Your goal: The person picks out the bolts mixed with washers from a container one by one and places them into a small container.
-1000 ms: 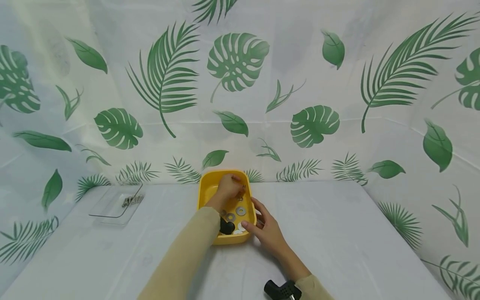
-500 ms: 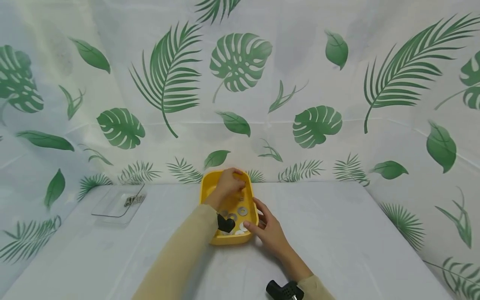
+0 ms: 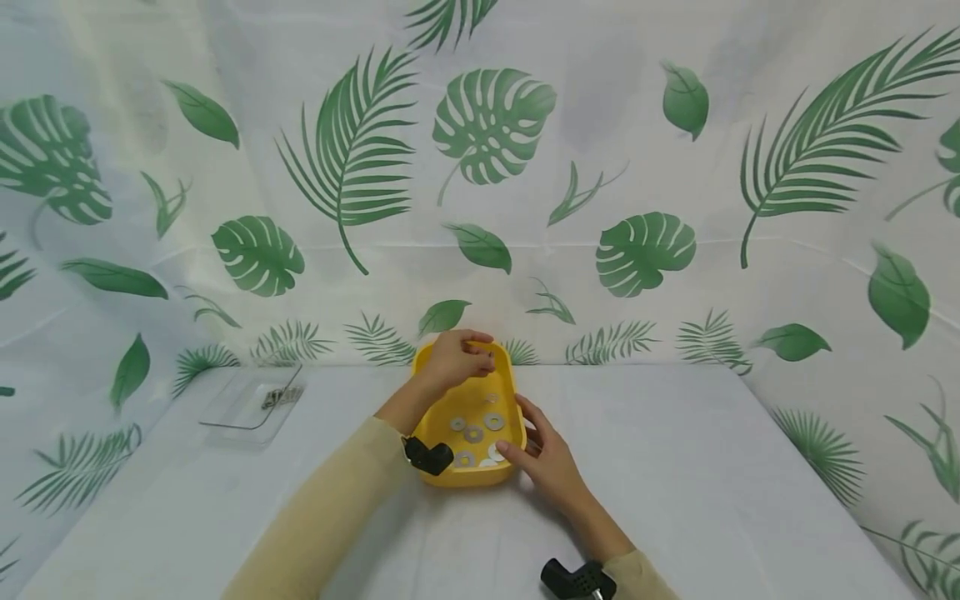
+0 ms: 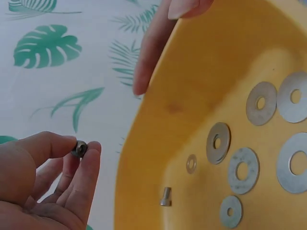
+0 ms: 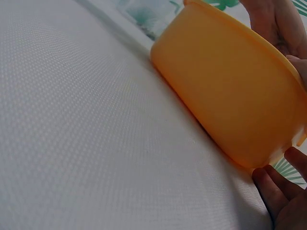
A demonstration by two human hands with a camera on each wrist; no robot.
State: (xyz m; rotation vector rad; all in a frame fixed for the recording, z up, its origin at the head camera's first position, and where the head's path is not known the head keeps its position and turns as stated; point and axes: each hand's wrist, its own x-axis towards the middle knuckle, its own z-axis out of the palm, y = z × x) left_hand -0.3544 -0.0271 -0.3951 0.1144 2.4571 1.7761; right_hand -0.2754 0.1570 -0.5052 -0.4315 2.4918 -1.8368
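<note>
A yellow plastic bin [image 3: 480, 477] stands on the table near the back cloth. My left hand [image 3: 461, 360] is raised over the bin's far end. Between thumb and fingertips it pinches a small metal screw [image 4: 79, 149], seen nearly end-on and partly covered. My right hand [image 3: 551, 462] holds the bin's near right side, thumb at the rim and fingers against the outer wall [image 5: 230, 86]. Inside lie several flat metal washers [image 4: 243, 170] of different sizes, a tiny washer [image 4: 191, 164], and another small screw [image 4: 166, 197] near the wall.
At the back left of the white table [image 3: 675, 483] stands a clear plastic container [image 3: 243, 408] with a few small metal parts [image 3: 282, 397] in it. A white cloth with green leaves [image 3: 637, 317] hangs right behind the table.
My left hand has lifted from inside the bin to above its far end, its forearm shifting left and uncovering more washers. My right hand keeps its hold. The whole head view has slid slightly.
</note>
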